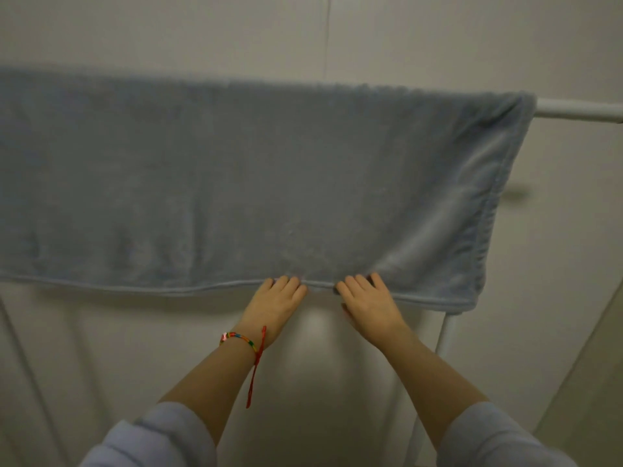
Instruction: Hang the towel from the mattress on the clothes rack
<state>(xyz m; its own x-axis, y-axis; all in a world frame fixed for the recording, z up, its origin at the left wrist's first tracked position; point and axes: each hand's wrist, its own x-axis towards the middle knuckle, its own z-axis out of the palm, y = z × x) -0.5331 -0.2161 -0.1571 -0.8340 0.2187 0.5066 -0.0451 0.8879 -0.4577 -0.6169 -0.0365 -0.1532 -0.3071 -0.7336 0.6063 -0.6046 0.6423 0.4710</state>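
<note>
From my remote seat, the head view shows the blue-grey towel (256,183) draped over the white top bar of the clothes rack (578,111); the bar emerges bare at 2 o'clock, while the towel's left end runs out of frame at 9 o'clock; a white upright of the rack descends at 4 o'clock, below the towel's right corner.

Left hand (278,303), just below centre at 6 o'clock: fingers curled onto the towel's bottom hem, closed on the hem as far as I can see, though the thumb side is hidden; a multicoloured bracelet (241,340) with a red cord sits on this wrist. Right hand (369,305), just beside the left toward 5 o'clock: fingertips on the same hem and likewise seeming to pinch it; the two hands lie near one another but do not touch.

Progress, as I judge it: the main step is done, since the towel hangs on the rack and no mattress is in view; the front panel hangs fairly flat, with a soft fold toward 3 o'clock; what remains appears to be tugging the hem straight and letting go; whether the rear panel hangs evenly I cannot tell.
</note>
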